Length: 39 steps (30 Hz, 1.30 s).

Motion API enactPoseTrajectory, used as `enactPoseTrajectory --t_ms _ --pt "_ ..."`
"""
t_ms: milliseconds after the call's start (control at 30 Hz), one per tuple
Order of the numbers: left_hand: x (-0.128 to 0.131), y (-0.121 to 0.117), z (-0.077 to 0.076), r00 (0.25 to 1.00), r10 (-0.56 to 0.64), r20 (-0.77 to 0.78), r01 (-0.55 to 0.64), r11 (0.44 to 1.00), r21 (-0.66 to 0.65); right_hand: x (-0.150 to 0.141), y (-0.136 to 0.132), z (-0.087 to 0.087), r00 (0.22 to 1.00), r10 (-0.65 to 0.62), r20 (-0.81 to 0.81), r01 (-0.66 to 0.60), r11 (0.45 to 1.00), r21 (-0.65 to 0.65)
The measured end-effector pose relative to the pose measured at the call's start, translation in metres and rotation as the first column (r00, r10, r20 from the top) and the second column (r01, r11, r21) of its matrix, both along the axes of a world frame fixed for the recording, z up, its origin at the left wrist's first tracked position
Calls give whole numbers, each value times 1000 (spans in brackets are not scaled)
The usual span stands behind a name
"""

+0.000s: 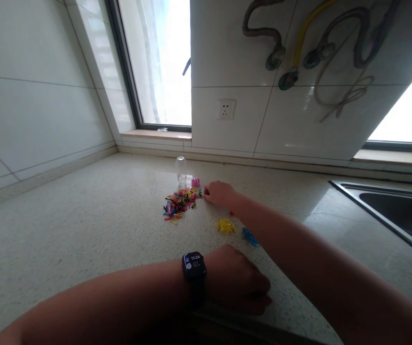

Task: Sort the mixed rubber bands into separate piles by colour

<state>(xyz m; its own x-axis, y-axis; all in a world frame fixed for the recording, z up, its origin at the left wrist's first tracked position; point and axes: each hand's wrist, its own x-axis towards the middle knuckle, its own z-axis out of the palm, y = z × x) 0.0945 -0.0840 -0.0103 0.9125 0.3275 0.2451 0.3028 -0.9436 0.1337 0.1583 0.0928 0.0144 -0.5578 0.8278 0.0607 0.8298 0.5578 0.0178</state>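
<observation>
My right hand point(220, 193) reaches forward to the right edge of a heap of small, thin mixed-colour pieces point(180, 202) that look like tiny rubber bands. Its fingers are pinched together, and what they hold, if anything, is hidden. Closer to me lie a yellow pile point(226, 226) and a blue pile point(250, 236) of similar pieces. A bit of red point(232, 213) shows beside my right wrist. My left hand point(240, 280), with a black watch point(193, 265) on the wrist, rests low near the counter's front, its fingers curled closed; the palm side cannot be seen.
Behind the heap stands a clear bottle point(181, 171) with a pink cap-like piece point(195, 182) beside it. A metal sink point(357, 194) is set into the speckled counter point(94, 225) at right. The tiled wall carries a socket point(226, 109) and hoses point(263, 31).
</observation>
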Motion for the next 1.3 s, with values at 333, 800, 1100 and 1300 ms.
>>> enactPoseTrajectory --t_ms 333,800,1100,1300 --pt "0 1 1 1000 -6 -23 5 1000 -10 37 -10 6 997 -16 -76 20 999 44" --pt "2 -2 -1 1000 14 -8 -14 1000 6 98 -80 10 945 209 -253 -248 959 -138" --pt "2 -3 2 1000 4 -8 -4 1000 11 136 -80 16 929 151 -339 -162 987 -5" --pt "1 -2 -1 1000 5 6 -6 1000 20 211 -51 -5 894 -37 -446 65 997 47"
